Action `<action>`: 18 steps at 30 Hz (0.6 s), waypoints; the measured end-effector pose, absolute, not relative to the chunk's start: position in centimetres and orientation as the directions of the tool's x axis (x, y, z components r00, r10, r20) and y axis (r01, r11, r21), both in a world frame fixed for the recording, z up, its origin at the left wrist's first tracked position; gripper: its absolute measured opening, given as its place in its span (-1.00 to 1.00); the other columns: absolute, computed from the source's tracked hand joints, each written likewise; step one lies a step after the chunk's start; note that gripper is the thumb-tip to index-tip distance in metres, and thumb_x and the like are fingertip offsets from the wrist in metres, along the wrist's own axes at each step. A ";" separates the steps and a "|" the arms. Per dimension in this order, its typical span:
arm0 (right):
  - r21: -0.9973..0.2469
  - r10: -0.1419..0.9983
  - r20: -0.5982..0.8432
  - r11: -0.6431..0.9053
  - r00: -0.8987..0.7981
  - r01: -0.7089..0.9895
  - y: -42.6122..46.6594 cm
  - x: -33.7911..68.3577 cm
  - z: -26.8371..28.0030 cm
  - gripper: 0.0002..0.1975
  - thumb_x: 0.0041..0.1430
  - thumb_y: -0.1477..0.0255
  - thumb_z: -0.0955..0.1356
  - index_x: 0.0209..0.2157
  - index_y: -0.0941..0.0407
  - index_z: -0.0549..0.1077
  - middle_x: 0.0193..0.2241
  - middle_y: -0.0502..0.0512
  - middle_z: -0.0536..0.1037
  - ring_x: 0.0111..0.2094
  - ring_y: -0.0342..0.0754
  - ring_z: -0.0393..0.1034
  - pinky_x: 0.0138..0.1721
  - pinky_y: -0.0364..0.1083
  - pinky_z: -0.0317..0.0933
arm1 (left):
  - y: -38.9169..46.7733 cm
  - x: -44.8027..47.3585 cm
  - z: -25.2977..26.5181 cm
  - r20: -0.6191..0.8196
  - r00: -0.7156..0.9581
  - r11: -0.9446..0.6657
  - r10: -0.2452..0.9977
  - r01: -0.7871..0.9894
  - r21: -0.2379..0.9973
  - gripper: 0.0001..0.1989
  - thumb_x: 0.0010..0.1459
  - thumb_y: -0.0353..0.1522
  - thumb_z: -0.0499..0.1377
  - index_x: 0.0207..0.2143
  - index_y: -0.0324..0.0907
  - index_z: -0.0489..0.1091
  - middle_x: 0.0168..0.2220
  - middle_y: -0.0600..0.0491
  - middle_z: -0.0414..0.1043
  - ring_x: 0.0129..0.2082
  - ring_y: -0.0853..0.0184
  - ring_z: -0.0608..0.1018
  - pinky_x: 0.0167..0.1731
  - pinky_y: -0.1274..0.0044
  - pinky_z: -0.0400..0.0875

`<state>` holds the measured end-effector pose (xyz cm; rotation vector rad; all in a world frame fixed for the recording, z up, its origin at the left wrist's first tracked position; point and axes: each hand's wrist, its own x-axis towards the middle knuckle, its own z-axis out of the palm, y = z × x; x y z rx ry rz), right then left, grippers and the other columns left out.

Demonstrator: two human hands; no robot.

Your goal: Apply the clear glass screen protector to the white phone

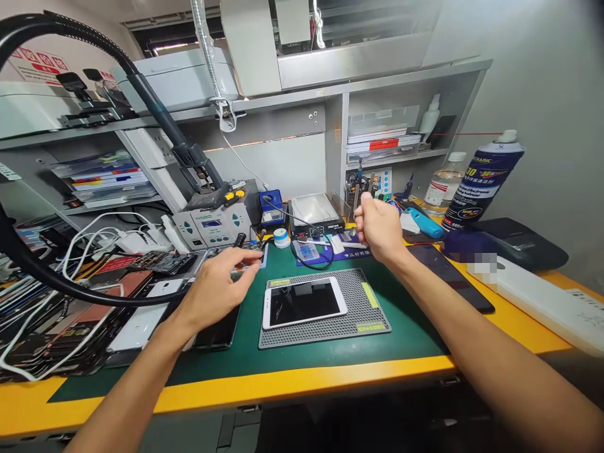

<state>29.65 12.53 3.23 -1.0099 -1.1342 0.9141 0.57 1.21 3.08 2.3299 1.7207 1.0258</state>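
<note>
My left hand (224,283) hovers over the left part of the green mat, palm down, its fingers stretched forward and the thumb apart. It holds nothing that I can see. My right hand (380,229) is raised near the tool holder at the back, fingers curled in and thumb on top; what it grips, if anything, is hidden. Between and below my hands, a white-framed tablet (304,301) with a dark screen lies face up on a grey perforated pad (372,318). Under my left wrist a dark flat device (217,330) is partly covered.
Stacked phones and parts (70,321) crowd the left, with a black hose (117,301) arching above. A soldering station (212,220) stands behind. On the right are a spray can (484,182), a clear bottle (443,182), a dark panel (453,277) and a white box (538,302).
</note>
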 end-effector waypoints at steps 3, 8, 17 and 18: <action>-0.941 0.916 0.309 0.334 0.257 -0.059 13.1 30.1 3.2 -0.62 0.40 0.14 0.28 -0.42 0.09 0.31 -0.68 -0.17 0.31 -0.78 -0.28 0.13 -0.79 -0.28 -0.01 | 4.0 1.3 2.9 0.588 0.082 -0.402 0.805 0.804 0.439 -0.79 0.26 -0.26 0.17 -0.16 -0.13 0.54 -0.19 0.05 0.60 -0.26 0.30 0.58 -0.29 0.52 0.43; -0.910 0.870 0.395 0.415 0.295 -0.006 13.5 30.5 2.9 -0.80 0.35 0.35 0.31 -0.38 0.06 0.27 -0.62 -0.16 0.33 -0.74 -0.23 0.16 -0.75 -0.22 0.02 | 5.5 1.4 1.7 0.623 0.101 -0.436 0.775 0.800 0.412 -0.87 0.25 -0.31 0.19 -0.30 -0.14 0.50 -0.31 0.10 0.55 -0.31 0.35 0.55 -0.28 0.53 0.40; -0.833 0.730 0.553 0.488 0.401 0.260 14.3 30.8 2.4 -0.63 0.32 0.11 0.32 -0.45 0.04 0.24 -0.62 -0.11 0.28 -0.62 -0.17 0.21 -0.58 -0.16 0.13 | 4.4 0.5 1.3 0.697 0.170 -0.506 0.696 0.805 0.309 -0.86 0.29 -0.33 0.17 -0.36 -0.15 0.41 -0.34 0.09 0.47 -0.33 0.40 0.50 -0.44 0.59 0.34; -0.839 0.752 0.540 0.447 0.379 0.309 14.3 31.1 2.5 -0.59 0.38 0.08 0.23 -0.46 0.04 0.23 -0.63 -0.11 0.27 -0.64 -0.17 0.19 -0.59 -0.15 0.12 | 4.4 0.5 1.3 0.700 0.181 -0.517 0.690 0.801 0.303 -0.85 0.29 -0.33 0.17 -0.36 -0.15 0.41 -0.33 0.09 0.47 -0.32 0.40 0.50 -0.46 0.60 0.34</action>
